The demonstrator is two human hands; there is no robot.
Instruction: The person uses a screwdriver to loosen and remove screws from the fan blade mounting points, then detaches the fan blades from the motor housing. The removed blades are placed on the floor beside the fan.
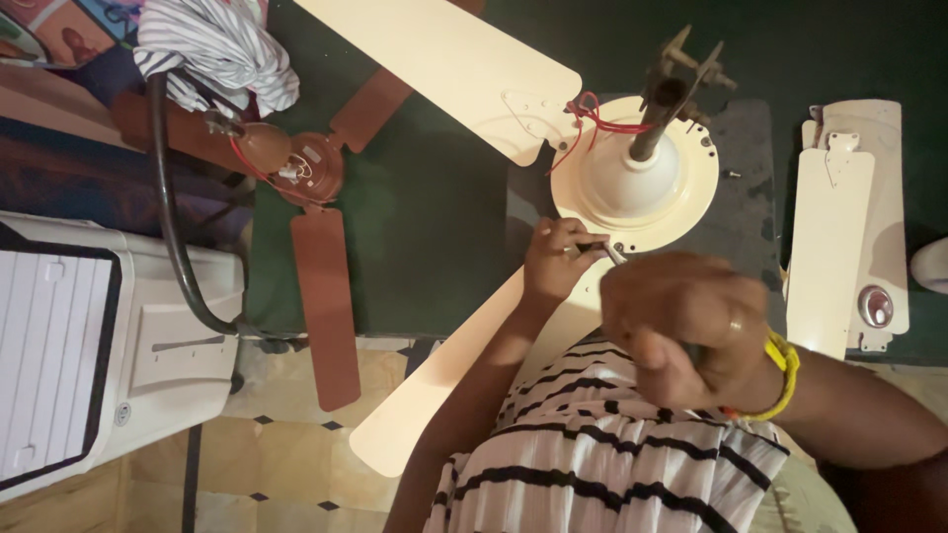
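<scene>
Brown fan lies untouched on the left of the green desk. Cream fan sits mid-desk: two blades look mounted, third slot empty. Left hand, grip pinching a small screw at the motor rim. Right hand, fist pressed together around a screwdriver, tip at that rim. Spare blades lie far right, so blade work looks partly done.

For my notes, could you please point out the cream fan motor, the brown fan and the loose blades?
cream fan motor (pixel 632 173), head view, on its dome.
brown fan (pixel 316 168), head view, on its hub.
loose blades (pixel 829 247), head view, on the top blade.
</scene>
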